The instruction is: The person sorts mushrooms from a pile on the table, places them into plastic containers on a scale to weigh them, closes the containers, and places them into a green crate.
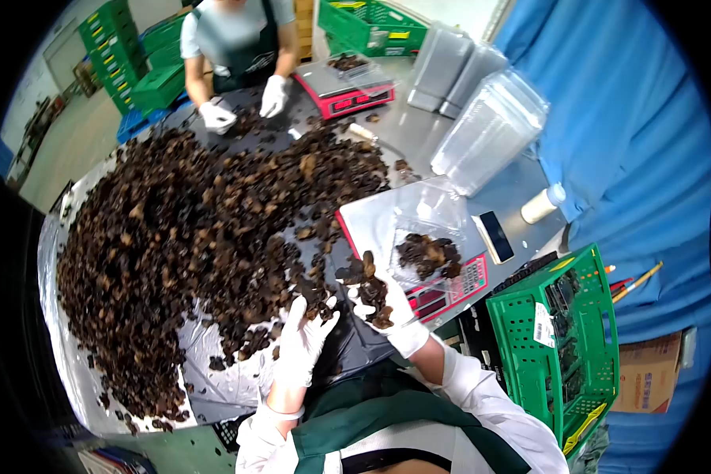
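Note:
Dark brown dried pieces, fungus-like, form a big pile (174,221) over the left and middle of the table (205,359). My left hand (302,341), in a white glove, is at the pile's near edge, its fingers curved round a few dark pieces. Just right of it my right hand (391,312), also gloved, holds a clump of dark pieces (370,288), palm turned up. Beyond my right hand a red and white scale (367,217) bears an open clear plastic box (426,229) with some pieces inside.
Across the table a co-worker (241,47) in white gloves works by a second red scale (355,101). Stacked clear boxes (490,130), a phone (495,235) and a white bottle (543,204) stand at the right. A green crate (529,371) with packed boxes is at the lower right.

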A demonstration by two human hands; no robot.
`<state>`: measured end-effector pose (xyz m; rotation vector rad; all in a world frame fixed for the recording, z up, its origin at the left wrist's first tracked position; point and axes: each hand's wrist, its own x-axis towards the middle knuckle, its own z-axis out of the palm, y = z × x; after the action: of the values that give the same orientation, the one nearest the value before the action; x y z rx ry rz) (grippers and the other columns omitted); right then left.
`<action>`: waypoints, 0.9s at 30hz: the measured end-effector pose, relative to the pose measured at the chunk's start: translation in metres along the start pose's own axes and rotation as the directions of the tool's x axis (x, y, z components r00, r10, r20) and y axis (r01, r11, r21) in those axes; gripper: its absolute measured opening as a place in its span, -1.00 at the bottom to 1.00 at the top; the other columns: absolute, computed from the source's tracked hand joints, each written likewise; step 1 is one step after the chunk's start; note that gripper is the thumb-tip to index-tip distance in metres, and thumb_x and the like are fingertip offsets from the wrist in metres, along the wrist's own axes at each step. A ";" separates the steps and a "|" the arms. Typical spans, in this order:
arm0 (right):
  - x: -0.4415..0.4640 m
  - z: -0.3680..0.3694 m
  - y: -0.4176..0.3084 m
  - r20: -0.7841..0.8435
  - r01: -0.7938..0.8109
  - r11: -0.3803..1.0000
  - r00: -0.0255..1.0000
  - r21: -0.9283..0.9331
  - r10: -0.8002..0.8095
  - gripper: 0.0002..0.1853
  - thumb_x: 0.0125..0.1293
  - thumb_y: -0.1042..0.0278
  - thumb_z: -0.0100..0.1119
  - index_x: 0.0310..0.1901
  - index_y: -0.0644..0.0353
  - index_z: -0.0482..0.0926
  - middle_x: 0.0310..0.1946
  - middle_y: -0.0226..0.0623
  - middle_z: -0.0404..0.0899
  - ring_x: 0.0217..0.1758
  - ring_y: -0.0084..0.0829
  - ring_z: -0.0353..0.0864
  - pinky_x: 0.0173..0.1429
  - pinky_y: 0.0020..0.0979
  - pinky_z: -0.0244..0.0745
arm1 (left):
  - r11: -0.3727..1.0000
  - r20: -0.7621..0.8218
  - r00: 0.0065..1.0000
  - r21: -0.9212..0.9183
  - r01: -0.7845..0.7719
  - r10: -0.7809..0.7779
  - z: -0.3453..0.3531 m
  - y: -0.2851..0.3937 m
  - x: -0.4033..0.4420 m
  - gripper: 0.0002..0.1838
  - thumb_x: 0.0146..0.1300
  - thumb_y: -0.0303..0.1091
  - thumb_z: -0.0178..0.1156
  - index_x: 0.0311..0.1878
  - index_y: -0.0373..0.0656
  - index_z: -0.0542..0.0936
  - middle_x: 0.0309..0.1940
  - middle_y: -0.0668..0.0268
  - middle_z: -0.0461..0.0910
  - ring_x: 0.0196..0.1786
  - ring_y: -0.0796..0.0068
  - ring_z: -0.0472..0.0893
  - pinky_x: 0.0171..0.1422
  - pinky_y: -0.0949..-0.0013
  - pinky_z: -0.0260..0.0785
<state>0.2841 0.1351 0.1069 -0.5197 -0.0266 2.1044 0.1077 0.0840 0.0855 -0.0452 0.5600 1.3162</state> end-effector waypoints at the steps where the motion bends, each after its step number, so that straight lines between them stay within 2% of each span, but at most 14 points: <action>1: -0.005 0.006 -0.020 -0.020 0.079 0.994 0.997 -0.071 -0.081 -0.48 0.50 0.03 -0.24 0.10 0.40 0.42 -0.33 -0.08 0.61 -0.56 -0.43 0.55 -0.57 -0.56 0.41 | 1.000 0.032 0.999 -0.001 0.013 -0.013 0.006 -0.008 0.013 -0.72 0.39 -0.24 0.09 0.08 -0.14 0.51 0.00 0.20 0.61 0.05 0.22 0.61 0.10 -0.02 0.52; 2: -0.008 0.012 -0.044 0.091 0.069 0.994 0.994 -0.084 -0.061 -0.57 0.51 0.08 -0.24 0.06 0.28 0.46 -0.29 -0.08 0.62 -0.51 -0.42 0.58 -0.57 -0.58 0.41 | 0.999 0.062 0.998 0.038 0.026 -0.028 0.023 -0.016 0.020 -0.72 0.40 -0.23 0.08 0.07 -0.15 0.51 -0.02 0.20 0.62 0.06 0.21 0.61 0.10 0.00 0.52; 3: -0.017 0.019 -0.065 -0.005 0.142 0.983 0.990 -0.120 -0.144 -0.58 0.51 0.10 -0.24 0.07 0.28 0.45 -0.25 -0.08 0.63 -0.44 -0.38 0.62 -0.56 -0.55 0.46 | 0.997 0.089 0.995 0.075 0.035 -0.042 0.042 -0.024 0.027 -0.72 0.40 -0.23 0.08 0.07 -0.16 0.52 -0.03 0.20 0.62 0.07 0.21 0.60 0.10 0.02 0.53; 7: -0.022 -0.001 -0.141 0.141 0.361 0.818 0.932 -0.447 -0.334 -0.61 0.51 0.20 -0.20 0.22 0.25 0.37 0.03 -0.23 0.57 0.04 -0.38 0.61 0.12 -0.34 0.56 | 0.990 0.214 0.972 0.120 0.070 -0.095 0.085 -0.056 0.056 -0.67 0.42 -0.23 0.03 0.13 -0.19 0.48 0.03 0.21 0.58 0.04 0.32 0.60 0.13 0.16 0.52; 8: -0.026 0.000 -0.160 0.303 0.262 0.908 0.939 -0.327 -0.162 -0.60 0.50 0.20 -0.16 0.21 0.26 0.38 0.04 -0.22 0.56 0.04 -0.39 0.61 0.12 -0.35 0.55 | 0.987 0.235 0.968 0.149 0.057 -0.092 0.089 -0.063 0.062 -0.66 0.42 -0.22 0.03 0.14 -0.18 0.47 0.05 0.21 0.57 0.03 0.30 0.61 0.13 0.16 0.53; 11: -0.026 0.002 -0.179 -0.007 0.243 0.860 0.961 -0.449 -0.276 -0.64 0.46 0.19 -0.07 0.12 0.24 0.45 -0.06 -0.23 0.61 -0.10 -0.40 0.64 -0.01 -0.40 0.60 | 0.920 0.257 0.966 0.384 -0.075 -0.029 0.100 -0.084 0.074 -0.61 0.40 -0.13 0.08 0.15 -0.18 0.47 0.06 0.29 0.53 0.05 0.38 0.54 0.25 0.14 0.40; 13: -0.011 -0.041 -0.202 0.077 0.201 0.839 0.979 -0.506 -0.189 -0.63 0.43 0.21 0.00 0.11 0.30 0.46 -0.18 -0.27 0.63 -0.19 -0.48 0.64 -0.11 -0.48 0.57 | 0.857 0.116 0.993 0.508 -0.084 0.029 0.089 -0.096 0.086 -0.57 0.39 -0.12 0.10 0.20 -0.17 0.45 0.07 0.29 0.51 0.09 0.41 0.49 0.32 0.19 0.28; 14: -0.012 -0.032 -0.202 0.038 0.194 0.826 0.978 -0.529 -0.206 -0.62 0.44 0.20 0.00 0.12 0.30 0.45 -0.17 -0.26 0.63 -0.17 -0.47 0.64 -0.08 -0.47 0.58 | 0.572 0.260 0.958 0.770 -0.283 0.124 0.097 -0.097 0.085 -0.57 0.36 -0.22 0.12 0.22 -0.19 0.43 0.08 0.25 0.50 0.10 0.40 0.49 0.31 0.24 0.28; 17: -0.024 0.008 -0.188 0.006 0.139 0.899 0.989 -0.416 -0.151 -0.68 0.43 0.20 0.03 0.03 0.27 0.52 -0.14 -0.28 0.62 -0.15 -0.48 0.63 -0.02 -0.45 0.58 | 0.393 0.412 0.888 0.797 -0.459 0.202 0.121 -0.108 0.082 -0.49 0.32 -0.40 0.12 0.34 -0.18 0.34 0.14 0.14 0.48 0.11 0.38 0.52 0.18 0.33 0.39; 19: -0.012 -0.009 -0.189 0.090 0.100 0.881 0.994 -0.463 -0.065 -0.68 0.44 0.22 0.02 0.06 0.27 0.51 -0.07 -0.29 0.60 -0.07 -0.48 0.61 0.01 -0.46 0.56 | 0.055 0.492 0.832 0.852 -0.521 0.256 0.131 -0.110 0.084 -0.46 0.28 -0.42 0.18 0.34 -0.17 0.35 0.09 0.15 0.52 0.08 0.40 0.53 0.15 0.36 0.41; 23: -0.005 -0.013 -0.185 0.054 0.053 0.795 0.998 -0.604 -0.026 -0.67 0.44 0.25 -0.01 0.09 0.28 0.51 -0.06 -0.33 0.60 -0.06 -0.47 0.57 -0.01 -0.45 0.51 | -0.100 0.559 0.764 0.823 -0.559 0.323 0.122 -0.112 0.099 -0.56 0.24 -0.49 0.21 0.21 -0.23 0.46 0.04 0.16 0.56 -0.05 0.46 0.60 0.05 0.41 0.46; 25: 0.002 -0.018 -0.189 0.327 0.367 0.322 0.929 -0.873 -0.173 -0.66 0.43 0.26 0.01 0.08 0.32 0.50 -0.05 -0.30 0.59 -0.06 -0.43 0.56 0.00 -0.43 0.49 | 0.220 0.341 0.889 0.883 -0.414 0.305 0.139 -0.103 0.077 -0.66 0.24 -0.58 0.13 0.11 -0.24 0.51 -0.06 0.28 0.58 -0.14 0.56 0.59 0.00 0.49 0.45; 26: 0.002 -0.016 -0.194 0.381 0.408 0.130 0.905 -0.904 -0.190 -0.68 0.40 0.26 0.04 0.02 0.33 0.53 -0.10 -0.24 0.62 -0.11 -0.39 0.57 0.03 -0.41 0.46 | 0.223 0.366 0.865 0.863 -0.454 0.344 0.128 -0.099 0.081 -0.68 0.24 -0.59 0.12 0.08 -0.24 0.51 -0.08 0.30 0.58 -0.12 0.56 0.57 0.02 0.49 0.43; 27: 0.000 -0.015 -0.197 0.381 0.406 0.132 0.906 -0.904 -0.183 -0.68 0.40 0.26 0.04 0.02 0.33 0.53 -0.10 -0.24 0.62 -0.11 -0.39 0.57 0.03 -0.41 0.46 | 0.224 0.390 0.838 0.840 -0.493 0.381 0.114 -0.091 0.084 -0.71 0.24 -0.60 0.10 0.04 -0.23 0.51 -0.10 0.32 0.58 -0.10 0.56 0.56 0.04 0.50 0.42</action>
<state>0.4468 0.2430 0.1363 -0.9532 -1.6074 1.4284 0.2447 0.1732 0.1241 1.2540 1.2483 1.3398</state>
